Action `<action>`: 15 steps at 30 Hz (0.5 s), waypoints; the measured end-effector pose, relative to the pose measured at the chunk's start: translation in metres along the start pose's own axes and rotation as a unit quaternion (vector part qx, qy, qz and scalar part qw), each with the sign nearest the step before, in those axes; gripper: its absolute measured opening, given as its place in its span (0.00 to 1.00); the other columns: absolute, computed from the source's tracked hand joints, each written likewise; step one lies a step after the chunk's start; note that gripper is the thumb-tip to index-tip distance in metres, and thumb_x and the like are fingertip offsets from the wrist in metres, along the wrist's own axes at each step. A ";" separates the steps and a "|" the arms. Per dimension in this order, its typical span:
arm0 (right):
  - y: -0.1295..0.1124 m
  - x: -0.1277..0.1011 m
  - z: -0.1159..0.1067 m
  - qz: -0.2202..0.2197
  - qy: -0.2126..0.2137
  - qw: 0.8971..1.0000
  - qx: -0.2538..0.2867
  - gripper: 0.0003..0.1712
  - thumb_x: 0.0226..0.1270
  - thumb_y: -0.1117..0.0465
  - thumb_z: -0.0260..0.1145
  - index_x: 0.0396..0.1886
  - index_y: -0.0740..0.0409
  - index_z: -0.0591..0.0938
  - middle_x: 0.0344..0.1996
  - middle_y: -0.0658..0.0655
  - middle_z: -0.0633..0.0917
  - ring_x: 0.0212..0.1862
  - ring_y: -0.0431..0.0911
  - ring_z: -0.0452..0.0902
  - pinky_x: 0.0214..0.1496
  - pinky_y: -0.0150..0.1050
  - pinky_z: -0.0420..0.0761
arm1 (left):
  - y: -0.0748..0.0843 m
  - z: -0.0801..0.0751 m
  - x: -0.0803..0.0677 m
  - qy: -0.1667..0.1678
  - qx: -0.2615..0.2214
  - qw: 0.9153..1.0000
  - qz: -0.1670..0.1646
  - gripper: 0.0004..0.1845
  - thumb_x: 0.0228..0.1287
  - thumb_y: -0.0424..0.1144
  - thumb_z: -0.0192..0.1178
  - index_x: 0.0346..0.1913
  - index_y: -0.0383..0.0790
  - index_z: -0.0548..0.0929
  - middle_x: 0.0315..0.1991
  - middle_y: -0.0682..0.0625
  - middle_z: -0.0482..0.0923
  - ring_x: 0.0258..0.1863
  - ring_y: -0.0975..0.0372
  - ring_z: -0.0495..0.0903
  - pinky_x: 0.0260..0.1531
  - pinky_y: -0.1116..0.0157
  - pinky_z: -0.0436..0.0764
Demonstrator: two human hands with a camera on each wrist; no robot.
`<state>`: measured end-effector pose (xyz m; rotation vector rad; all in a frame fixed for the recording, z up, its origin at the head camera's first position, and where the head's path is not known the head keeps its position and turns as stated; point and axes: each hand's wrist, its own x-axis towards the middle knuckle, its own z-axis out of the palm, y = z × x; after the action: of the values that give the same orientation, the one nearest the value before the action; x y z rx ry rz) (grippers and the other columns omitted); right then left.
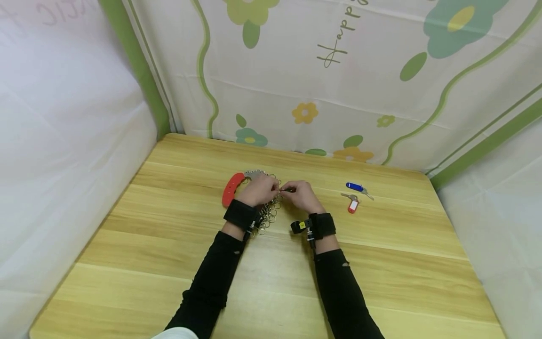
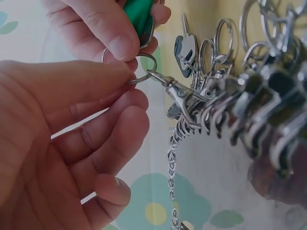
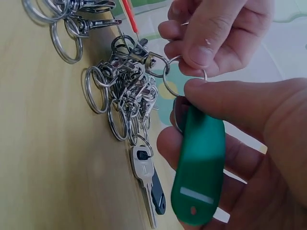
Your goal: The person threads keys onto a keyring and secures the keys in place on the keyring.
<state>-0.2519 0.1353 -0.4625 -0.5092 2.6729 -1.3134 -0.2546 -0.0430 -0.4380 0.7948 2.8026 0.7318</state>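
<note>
The wooden tabletop [image 1: 169,245] carries everything, and the big bunch of key rings and snap clips [image 1: 267,214] lies at its middle; places below are told from that bunch. A red curved handle [image 1: 230,189] sticks out from the bunch's far left side, its long axis running from near left to far right across the tabletop.

Both hands meet just over the bunch's far edge. The left hand [image 1: 258,189] has its thumb and forefinger pinched on a small split ring [image 2: 142,69] that hangs from one snap clip [image 2: 180,93] of the bunch; its other fingers are loosely curled beneath. The right hand [image 1: 301,194] grips a green key tag [image 3: 199,167] between thumb and fingers, just right of the bunch and touching the same split ring. In the right wrist view the tag's long axis runs away from the ring, its label end pointing down toward the palm.

A silver key with a dark head [image 3: 148,184] hangs at the bunch's near edge, blade pointing away from the rings.

Well to the right of the bunch lie a blue key tag [image 1: 354,187] and a red key tag [image 1: 353,205], each with a key, close together.
</note>
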 end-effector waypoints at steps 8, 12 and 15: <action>0.000 0.000 0.000 0.014 0.001 1.000 0.004 0.05 0.65 0.61 0.65 0.36 0.55 0.86 0.35 0.52 0.84 0.33 0.45 0.76 0.33 0.38 0.75 | 0.000 -0.001 -0.001 -0.004 0.000 1.000 -0.003 0.09 0.65 0.33 0.56 0.25 0.43 0.78 0.19 0.52 0.71 0.19 0.62 0.69 0.26 0.68 0.69; 0.000 0.000 0.000 0.014 0.000 1.000 0.000 0.05 0.64 0.61 0.66 0.36 0.55 0.86 0.36 0.53 0.84 0.34 0.45 0.77 0.33 0.38 0.75 | 0.001 -0.001 -0.001 -0.006 0.000 1.000 -0.001 0.09 0.66 0.34 0.56 0.27 0.42 0.79 0.20 0.52 0.72 0.19 0.62 0.70 0.26 0.68 0.69; 0.000 -0.001 -0.001 0.015 0.002 1.000 -0.006 0.06 0.64 0.61 0.66 0.37 0.55 0.87 0.37 0.53 0.84 0.35 0.45 0.77 0.35 0.38 0.76 | 0.001 -0.002 -0.001 -0.010 0.001 1.000 -0.005 0.09 0.67 0.34 0.55 0.29 0.41 0.80 0.20 0.52 0.72 0.19 0.62 0.70 0.25 0.68 0.69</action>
<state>-0.2513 0.1360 -0.4623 -0.4651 2.6830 -1.2924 -0.2532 -0.0434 -0.4358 0.7845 2.7881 0.7160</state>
